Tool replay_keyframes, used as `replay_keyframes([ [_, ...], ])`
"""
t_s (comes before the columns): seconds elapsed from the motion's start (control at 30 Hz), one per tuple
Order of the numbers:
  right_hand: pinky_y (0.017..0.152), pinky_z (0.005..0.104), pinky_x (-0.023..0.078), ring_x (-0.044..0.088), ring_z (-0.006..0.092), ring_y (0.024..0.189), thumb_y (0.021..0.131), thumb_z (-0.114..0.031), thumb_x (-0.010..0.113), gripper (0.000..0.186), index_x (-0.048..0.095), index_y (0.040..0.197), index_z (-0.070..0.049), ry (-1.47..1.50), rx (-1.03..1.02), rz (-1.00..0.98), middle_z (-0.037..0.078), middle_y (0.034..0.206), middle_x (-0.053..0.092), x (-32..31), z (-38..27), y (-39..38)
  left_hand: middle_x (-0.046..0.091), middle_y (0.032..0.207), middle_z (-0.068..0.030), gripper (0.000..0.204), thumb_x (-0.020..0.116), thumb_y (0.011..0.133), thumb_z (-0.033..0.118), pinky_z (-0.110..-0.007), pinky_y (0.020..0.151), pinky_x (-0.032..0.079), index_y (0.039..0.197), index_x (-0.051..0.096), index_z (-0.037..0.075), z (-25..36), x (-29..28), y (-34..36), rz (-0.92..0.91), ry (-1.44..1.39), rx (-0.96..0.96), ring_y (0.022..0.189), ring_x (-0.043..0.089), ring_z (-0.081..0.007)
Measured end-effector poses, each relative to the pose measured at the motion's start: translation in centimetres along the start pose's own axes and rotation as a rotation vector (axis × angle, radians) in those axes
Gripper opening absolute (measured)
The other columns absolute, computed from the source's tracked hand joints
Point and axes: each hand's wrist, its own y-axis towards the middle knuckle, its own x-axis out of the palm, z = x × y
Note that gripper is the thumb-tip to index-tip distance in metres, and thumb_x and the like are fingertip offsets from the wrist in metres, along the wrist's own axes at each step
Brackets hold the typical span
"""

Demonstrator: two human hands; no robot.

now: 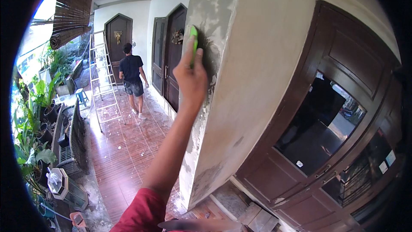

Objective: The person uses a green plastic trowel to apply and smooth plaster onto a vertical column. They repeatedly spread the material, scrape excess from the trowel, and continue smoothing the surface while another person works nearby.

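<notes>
My left hand point(191, 81) reaches up from a red sleeve, its fingers closed around a slim bright green hand tool point(194, 38). The grip hides much of the tool, so I cannot tell its exact kind. It is held up against the narrow face of a pillar point(214, 13), where grey patches show through pale, worn paint. Flaked paint and rough patches run down the pillar's edge below my hand. The pillar's broader side point(257, 68) is cream, with grey marks low down. My right hand is not in view.
A person point(132, 75) in dark clothes stands by a white ladder point(103, 77), turned away. White debris dots the red tiled floor point(116, 163). A bench point(71, 141), potted plants point(43, 116) and a lantern point(64, 187) line the left. Brown double doors point(274, 180) stand right.
</notes>
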Motion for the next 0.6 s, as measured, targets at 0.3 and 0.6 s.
replay_keyframes([
  [0.3,0.036,0.0258,0.029,0.037,0.0075,0.042,0.088,-0.032,0.065,0.022,0.068,0.090,-0.010,0.042,-0.029,0.052,-0.005,0.055,0.042,0.6,2.6,1.1,0.062,0.119,-0.0251,0.044,0.058,0.086,-0.008,-0.038,0.087,0.052,0.128,0.059,0.007,7.7,0.6,-5.2,-0.056,-0.066,0.059,0.112,0.061,-0.0376],
  [0.6,0.036,0.0251,0.026,0.034,0.0053,0.041,0.088,-0.029,0.066,0.019,0.069,0.090,-0.010,0.168,0.019,0.067,-0.007,0.055,0.041,1.0,0.7,-0.3,0.067,0.116,-0.0176,0.034,0.055,0.093,-0.001,-0.030,0.088,0.049,0.127,0.059,0.001,1.8,-4.1,-0.8,0.168,0.020,0.004,0.103,0.064,-0.0166],
])
